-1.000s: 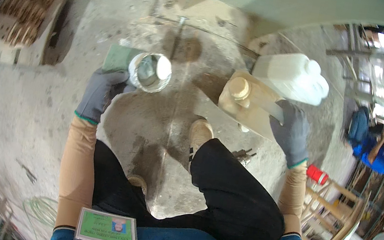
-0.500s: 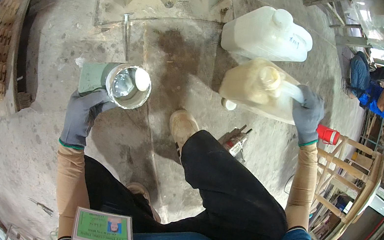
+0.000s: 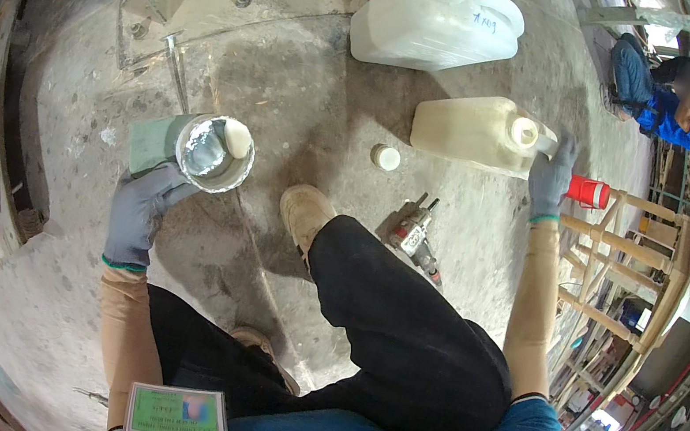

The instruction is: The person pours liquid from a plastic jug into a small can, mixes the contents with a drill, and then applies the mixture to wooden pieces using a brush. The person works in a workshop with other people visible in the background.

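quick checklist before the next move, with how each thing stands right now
1. Left hand gripping the open cup: ok.
2. Right hand on the yellowish jug by its handle: ok.
3. Loose white cap off the floor: not ok, it lies there.
4. Power tool apart from the shoe: ok, bare floor between them.
5. Cup level: cannot tell from above.

Workshop with power tool (image 3: 411,233), concrete floor (image 3: 59,280)

Pale green cup (image 3: 158,141), whitish messy rim, mouth facing up; cloudy yellowish jug (image 3: 465,131) uncapped, well off to its right.
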`<action>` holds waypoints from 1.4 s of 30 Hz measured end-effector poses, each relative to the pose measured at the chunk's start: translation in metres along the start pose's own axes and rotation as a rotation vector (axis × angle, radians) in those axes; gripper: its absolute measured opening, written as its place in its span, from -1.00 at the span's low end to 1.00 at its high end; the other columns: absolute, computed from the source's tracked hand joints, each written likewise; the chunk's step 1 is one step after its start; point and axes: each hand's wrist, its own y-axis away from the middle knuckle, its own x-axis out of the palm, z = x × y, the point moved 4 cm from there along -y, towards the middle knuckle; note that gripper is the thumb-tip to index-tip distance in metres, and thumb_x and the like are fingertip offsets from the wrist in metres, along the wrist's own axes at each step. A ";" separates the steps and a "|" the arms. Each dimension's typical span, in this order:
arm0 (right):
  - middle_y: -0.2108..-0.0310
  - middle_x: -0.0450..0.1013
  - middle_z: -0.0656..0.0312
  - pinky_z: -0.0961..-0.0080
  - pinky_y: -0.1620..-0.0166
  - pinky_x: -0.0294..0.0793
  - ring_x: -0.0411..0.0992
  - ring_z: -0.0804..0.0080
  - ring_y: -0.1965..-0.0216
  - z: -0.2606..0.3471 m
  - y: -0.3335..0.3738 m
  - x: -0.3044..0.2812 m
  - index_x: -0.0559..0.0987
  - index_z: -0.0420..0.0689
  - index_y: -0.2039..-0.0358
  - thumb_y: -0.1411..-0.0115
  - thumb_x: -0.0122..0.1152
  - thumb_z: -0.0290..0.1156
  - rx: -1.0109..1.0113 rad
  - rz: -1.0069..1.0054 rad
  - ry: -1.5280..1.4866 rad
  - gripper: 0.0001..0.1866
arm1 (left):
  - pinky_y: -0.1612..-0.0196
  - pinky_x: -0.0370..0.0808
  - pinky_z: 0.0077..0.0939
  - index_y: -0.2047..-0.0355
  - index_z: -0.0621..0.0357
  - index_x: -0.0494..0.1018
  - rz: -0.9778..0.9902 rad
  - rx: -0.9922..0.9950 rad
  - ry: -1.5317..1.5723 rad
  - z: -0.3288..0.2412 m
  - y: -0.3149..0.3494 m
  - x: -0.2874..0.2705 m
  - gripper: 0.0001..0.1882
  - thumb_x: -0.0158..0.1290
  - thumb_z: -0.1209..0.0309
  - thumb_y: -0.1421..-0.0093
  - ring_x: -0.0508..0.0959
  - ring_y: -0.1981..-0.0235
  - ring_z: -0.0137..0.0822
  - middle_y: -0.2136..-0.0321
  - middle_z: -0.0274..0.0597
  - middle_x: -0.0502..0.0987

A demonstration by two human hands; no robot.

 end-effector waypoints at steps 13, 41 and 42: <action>-0.14 0.16 -0.13 0.19 -0.07 0.32 0.26 -0.06 -0.07 0.150 0.154 0.132 0.31 0.09 -0.13 -0.08 0.13 -0.16 -0.126 1.182 -0.227 -0.43 | 0.07 0.51 -0.27 0.06 0.35 0.39 -0.081 -0.156 -0.045 0.027 -0.005 -0.012 -0.60 0.06 0.48 -0.06 0.52 0.16 -0.19 0.17 -0.10 0.48; 0.28 0.49 0.04 0.15 0.16 0.43 0.45 0.00 0.20 0.128 -0.094 -0.016 0.49 -0.08 0.13 -0.10 0.08 0.06 -0.232 0.737 0.233 -0.50 | 0.22 0.56 -0.40 0.14 0.28 0.41 -0.167 -0.089 0.048 0.010 0.011 -0.009 -0.70 0.03 0.56 -0.06 0.55 0.33 -0.30 0.30 -0.17 0.52; 0.29 0.50 0.04 0.16 0.16 0.44 0.46 0.01 0.20 0.149 -0.106 -0.020 0.49 -0.11 0.16 -0.11 0.04 0.11 -0.273 0.558 0.084 -0.47 | 0.22 0.56 -0.39 0.13 0.29 0.41 -0.161 -0.081 0.046 0.010 0.016 -0.013 -0.69 0.02 0.56 -0.07 0.55 0.32 -0.29 0.29 -0.17 0.52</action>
